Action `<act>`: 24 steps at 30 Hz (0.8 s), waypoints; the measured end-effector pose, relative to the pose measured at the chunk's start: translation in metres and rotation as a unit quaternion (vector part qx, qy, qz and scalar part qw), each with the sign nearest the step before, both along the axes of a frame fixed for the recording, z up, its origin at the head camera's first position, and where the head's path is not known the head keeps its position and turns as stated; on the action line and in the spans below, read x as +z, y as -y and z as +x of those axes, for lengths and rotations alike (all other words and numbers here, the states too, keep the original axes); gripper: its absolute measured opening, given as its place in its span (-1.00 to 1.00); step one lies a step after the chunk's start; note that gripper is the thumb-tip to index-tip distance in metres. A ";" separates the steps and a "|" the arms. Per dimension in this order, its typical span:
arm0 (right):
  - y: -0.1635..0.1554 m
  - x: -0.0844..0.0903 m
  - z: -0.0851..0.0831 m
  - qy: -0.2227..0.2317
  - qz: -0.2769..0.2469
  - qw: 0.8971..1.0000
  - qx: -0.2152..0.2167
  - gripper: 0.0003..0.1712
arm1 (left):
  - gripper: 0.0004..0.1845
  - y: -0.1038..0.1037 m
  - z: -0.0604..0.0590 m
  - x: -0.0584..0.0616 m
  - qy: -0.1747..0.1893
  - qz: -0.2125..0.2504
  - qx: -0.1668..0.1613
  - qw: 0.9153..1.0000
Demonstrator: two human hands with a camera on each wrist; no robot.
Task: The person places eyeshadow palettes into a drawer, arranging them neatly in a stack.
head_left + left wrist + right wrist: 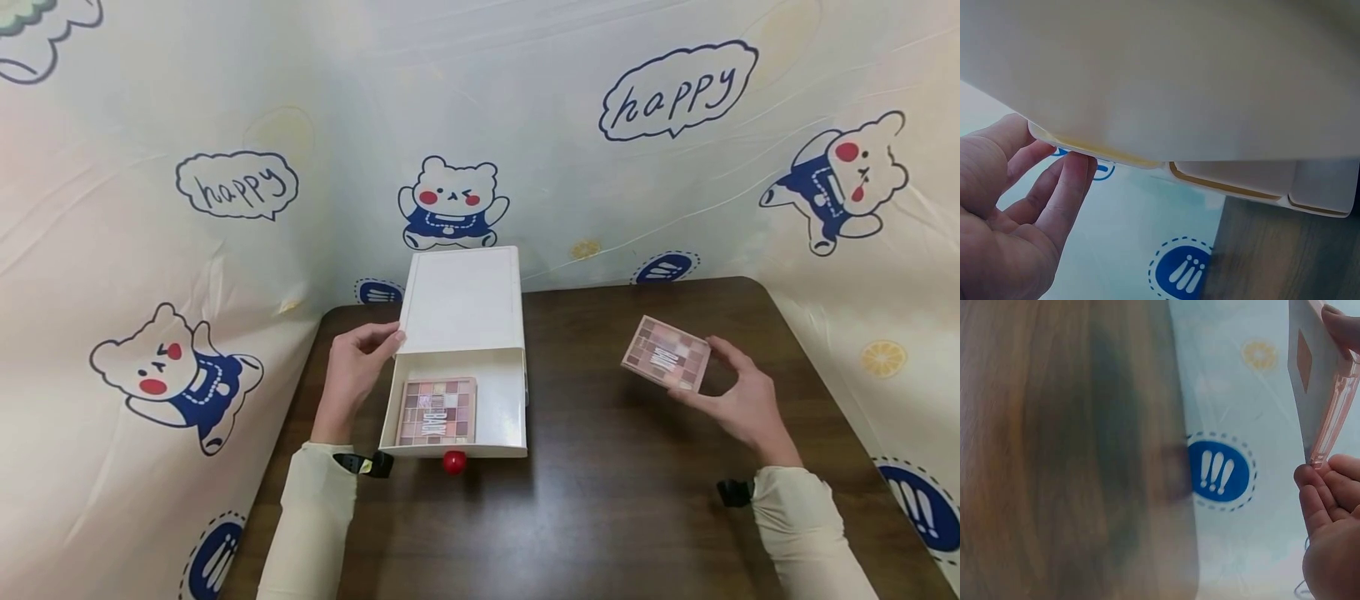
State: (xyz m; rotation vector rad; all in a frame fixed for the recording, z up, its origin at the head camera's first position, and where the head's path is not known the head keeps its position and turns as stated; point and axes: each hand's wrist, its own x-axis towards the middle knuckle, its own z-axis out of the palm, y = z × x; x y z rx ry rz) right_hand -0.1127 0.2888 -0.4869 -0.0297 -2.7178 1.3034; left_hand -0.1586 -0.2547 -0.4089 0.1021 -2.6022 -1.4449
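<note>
Currently, a white drawer box (461, 298) is seen standing on the dark wooden table (615, 500), with its drawer (504, 400) pulled out toward the person. One eyeshadow palette (437, 411) lies flat inside the drawer, against its left side. A red knob (453, 462) is fitted to the drawer front.

The left hand (358, 367) is placed at the left edge of the box, where the drawer emerges. Its grip is open: the fingers (1063, 194) are only lightly bent, and their tips touch the box's edge.

A second eyeshadow palette (665, 352) is held by the right hand (738, 398) above the table, well to the right of the drawer and tilted. The grip is closed on this palette, which is pinched by its edges between the fingertips (1319, 487) and the thumb (1341, 325).

A printed cloth (187, 250) with bears and "happy" bubbles is hung behind and beside the table.
</note>
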 end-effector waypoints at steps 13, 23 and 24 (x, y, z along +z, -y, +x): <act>0.037 0.031 0.005 -0.068 -0.018 0.997 0.036 0.20 | -0.61 0.000 0.000 0.001 -0.001 0.002 0.000 1.000; 0.064 0.045 0.007 -0.101 -0.047 0.990 0.083 0.18 | -0.62 0.000 0.000 -0.001 0.002 0.011 0.005 1.000; 0.066 0.046 0.007 -0.103 -0.050 0.990 0.087 0.19 | -0.61 -0.001 0.000 -0.001 0.003 0.012 0.005 1.000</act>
